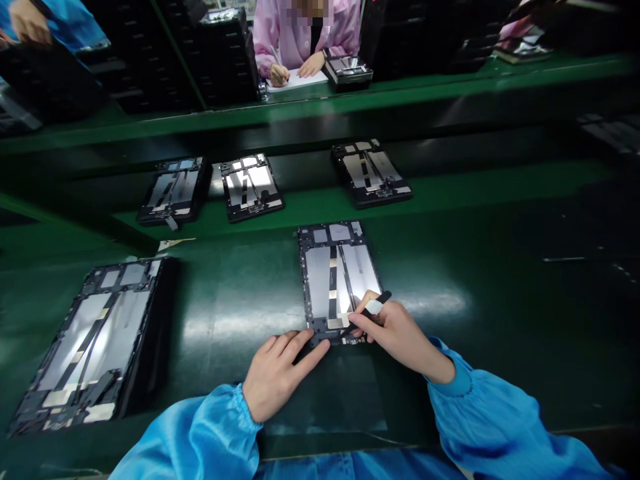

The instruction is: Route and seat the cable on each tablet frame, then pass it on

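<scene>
An opened tablet chassis (338,273) with silver battery cells and ribbon strips lies on the green bench in front of me. My left hand (277,375) rests flat beside its near left corner, fingers stretched out, fingertips touching the frame's lower edge. My right hand (397,330) is closed on a black pen-like tool (369,312), its tip pressed onto the lower middle of the chassis. Both arms wear blue sleeves.
Another open chassis (87,337) lies at my near left. Three more (175,190) (251,185) (371,172) sit on the belt behind. Across the bench a person in pink (300,40) writes on paper, beside stacked black trays (220,53) and a small black tray (347,70).
</scene>
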`<action>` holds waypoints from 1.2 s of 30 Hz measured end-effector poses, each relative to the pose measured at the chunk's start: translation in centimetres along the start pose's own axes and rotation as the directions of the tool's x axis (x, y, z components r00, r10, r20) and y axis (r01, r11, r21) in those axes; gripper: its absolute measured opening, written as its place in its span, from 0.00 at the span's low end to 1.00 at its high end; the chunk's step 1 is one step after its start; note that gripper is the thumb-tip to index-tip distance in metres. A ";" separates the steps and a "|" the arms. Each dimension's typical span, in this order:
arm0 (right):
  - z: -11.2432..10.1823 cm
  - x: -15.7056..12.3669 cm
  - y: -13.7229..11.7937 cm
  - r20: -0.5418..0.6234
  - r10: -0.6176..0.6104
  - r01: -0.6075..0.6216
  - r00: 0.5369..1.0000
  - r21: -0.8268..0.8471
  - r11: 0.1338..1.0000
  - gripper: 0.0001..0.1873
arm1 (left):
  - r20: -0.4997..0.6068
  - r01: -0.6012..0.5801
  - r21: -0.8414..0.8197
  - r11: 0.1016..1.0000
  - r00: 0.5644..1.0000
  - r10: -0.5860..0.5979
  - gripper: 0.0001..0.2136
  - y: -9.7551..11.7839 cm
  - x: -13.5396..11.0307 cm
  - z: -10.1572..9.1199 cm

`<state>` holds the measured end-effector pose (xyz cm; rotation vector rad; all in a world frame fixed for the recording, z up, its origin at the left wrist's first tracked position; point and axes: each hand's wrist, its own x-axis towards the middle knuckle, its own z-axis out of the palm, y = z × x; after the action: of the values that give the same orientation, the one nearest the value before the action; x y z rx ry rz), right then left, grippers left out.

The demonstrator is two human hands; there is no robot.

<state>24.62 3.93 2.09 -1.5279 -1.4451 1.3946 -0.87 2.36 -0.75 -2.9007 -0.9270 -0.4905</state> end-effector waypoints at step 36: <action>0.8 1.0 1.6 -0.310 -0.102 0.256 0.945 0.509 0.822 0.18 | 0.351 0.424 -0.891 -0.161 0.419 -0.838 0.27 -3.7 2.3 -0.8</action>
<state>24.23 4.30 0.13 -1.1215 -0.8893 1.2758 -1.51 6.55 0.60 -2.1409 -2.9007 -2.3219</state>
